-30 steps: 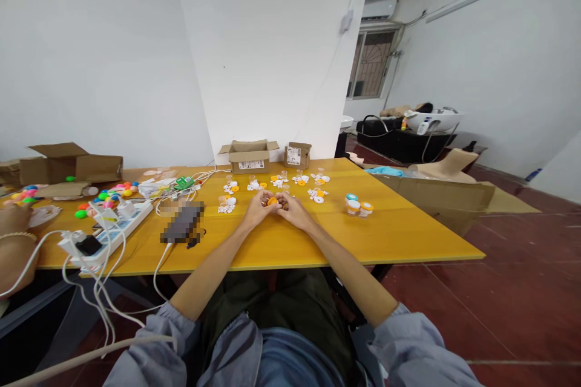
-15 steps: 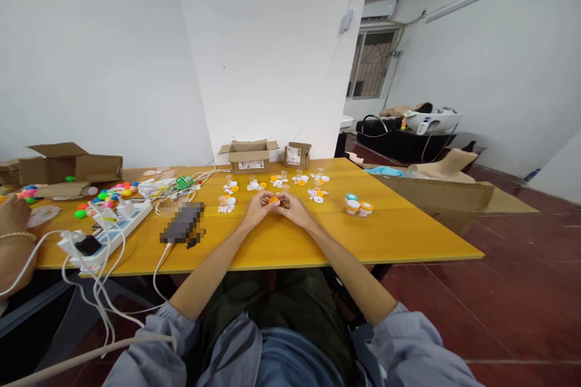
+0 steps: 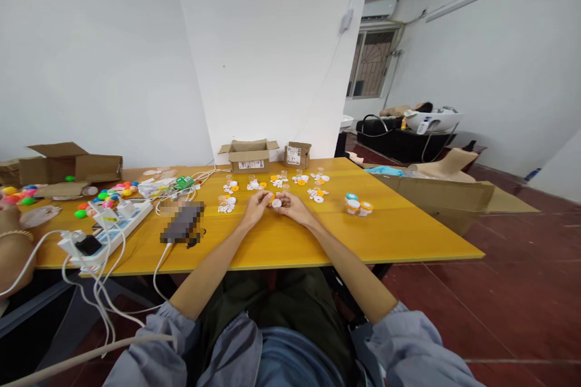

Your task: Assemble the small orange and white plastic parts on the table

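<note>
Over the middle of the table (image 3: 345, 248), my left hand (image 3: 256, 207) and my right hand (image 3: 293, 208) meet with closed fingers around a small round jar (image 3: 276, 203). Its pale round end faces me, and a bit of orange lid (image 3: 272, 198) shows by the left fingertips. The fingers cover the rest of it. Beyond my hands lie several groups of clear cups, white and orange rings and small white pieces (image 3: 318, 195). Off to the right stand closed jars with teal and orange lids (image 3: 353, 205).
A power strip (image 3: 129, 224) with trailing cables and a blurred-out dark device (image 3: 182, 222) lie at left. Colourful balls (image 3: 104, 196) are farther left, near another person's arm (image 3: 16, 248). Cardboard boxes (image 3: 249, 157) stand along the wall. A large carton (image 3: 436, 196) is beyond the right edge.
The jar has turned in my hands: mostly orange showed before, and a pale round end shows now. At far left, the other person's hand has moved back, uncovering more balls.
</note>
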The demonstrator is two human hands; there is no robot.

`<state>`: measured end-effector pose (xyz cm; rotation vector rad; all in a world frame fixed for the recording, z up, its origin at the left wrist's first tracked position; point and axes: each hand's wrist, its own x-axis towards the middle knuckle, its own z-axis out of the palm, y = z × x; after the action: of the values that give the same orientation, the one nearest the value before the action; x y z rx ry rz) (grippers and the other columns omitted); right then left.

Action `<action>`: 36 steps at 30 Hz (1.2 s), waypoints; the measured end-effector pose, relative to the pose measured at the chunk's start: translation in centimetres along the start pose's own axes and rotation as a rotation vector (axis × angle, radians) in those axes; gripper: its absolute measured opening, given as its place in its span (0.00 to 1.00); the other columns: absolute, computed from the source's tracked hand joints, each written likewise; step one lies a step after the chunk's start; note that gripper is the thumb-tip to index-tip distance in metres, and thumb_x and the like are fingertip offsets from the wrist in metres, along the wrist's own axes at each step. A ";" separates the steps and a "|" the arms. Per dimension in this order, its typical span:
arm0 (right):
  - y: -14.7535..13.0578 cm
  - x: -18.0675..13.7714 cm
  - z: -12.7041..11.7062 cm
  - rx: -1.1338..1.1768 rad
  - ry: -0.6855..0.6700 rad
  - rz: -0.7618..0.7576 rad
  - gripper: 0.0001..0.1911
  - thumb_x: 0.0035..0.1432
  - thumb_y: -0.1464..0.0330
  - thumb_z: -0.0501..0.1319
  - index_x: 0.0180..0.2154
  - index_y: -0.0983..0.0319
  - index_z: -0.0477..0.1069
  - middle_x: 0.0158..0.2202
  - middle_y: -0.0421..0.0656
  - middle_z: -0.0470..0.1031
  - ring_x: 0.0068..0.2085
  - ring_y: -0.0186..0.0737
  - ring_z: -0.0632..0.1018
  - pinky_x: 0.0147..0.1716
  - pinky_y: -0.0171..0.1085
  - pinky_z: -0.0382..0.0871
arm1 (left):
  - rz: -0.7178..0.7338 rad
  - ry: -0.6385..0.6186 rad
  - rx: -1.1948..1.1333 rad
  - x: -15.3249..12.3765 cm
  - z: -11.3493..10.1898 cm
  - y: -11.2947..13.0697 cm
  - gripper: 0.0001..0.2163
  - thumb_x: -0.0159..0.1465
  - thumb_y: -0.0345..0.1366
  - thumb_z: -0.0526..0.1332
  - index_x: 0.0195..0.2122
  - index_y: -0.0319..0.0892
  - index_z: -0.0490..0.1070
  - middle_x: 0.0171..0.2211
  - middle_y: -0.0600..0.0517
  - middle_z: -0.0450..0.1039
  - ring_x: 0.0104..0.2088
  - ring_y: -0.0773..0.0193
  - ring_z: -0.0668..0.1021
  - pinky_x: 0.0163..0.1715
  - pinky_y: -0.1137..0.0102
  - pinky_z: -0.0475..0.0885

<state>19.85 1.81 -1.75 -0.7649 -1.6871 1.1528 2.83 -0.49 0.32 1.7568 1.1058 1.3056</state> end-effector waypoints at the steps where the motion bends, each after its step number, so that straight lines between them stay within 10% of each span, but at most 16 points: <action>1: 0.0 0.0 0.0 0.007 -0.002 0.012 0.16 0.42 0.70 0.69 0.36 0.59 0.70 0.34 0.40 0.78 0.38 0.41 0.79 0.42 0.43 0.76 | -0.002 0.004 0.005 0.0 0.0 0.0 0.19 0.62 0.54 0.61 0.37 0.41 0.75 0.33 0.50 0.78 0.34 0.61 0.79 0.32 0.69 0.73; 15: -0.7 0.2 -0.5 0.079 0.081 0.005 0.18 0.40 0.67 0.71 0.37 0.58 0.74 0.36 0.41 0.80 0.39 0.41 0.80 0.39 0.39 0.75 | 0.001 0.103 -0.092 0.0 -0.4 0.5 0.24 0.60 0.60 0.60 0.34 0.41 0.76 0.29 0.49 0.78 0.32 0.60 0.80 0.29 0.69 0.72; 36: 0.0 0.3 -1.3 0.223 0.257 0.066 0.20 0.38 0.70 0.71 0.38 0.58 0.76 0.37 0.42 0.81 0.43 0.44 0.80 0.47 0.44 0.75 | 0.280 -0.167 0.527 -1.0 0.6 0.3 0.07 0.58 0.33 0.67 0.38 0.45 0.75 0.37 0.51 0.75 0.42 0.57 0.76 0.48 0.62 0.73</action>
<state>20.96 2.53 -1.42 -0.7955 -1.3064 1.2090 3.36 -1.59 0.02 2.4338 1.2137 1.0507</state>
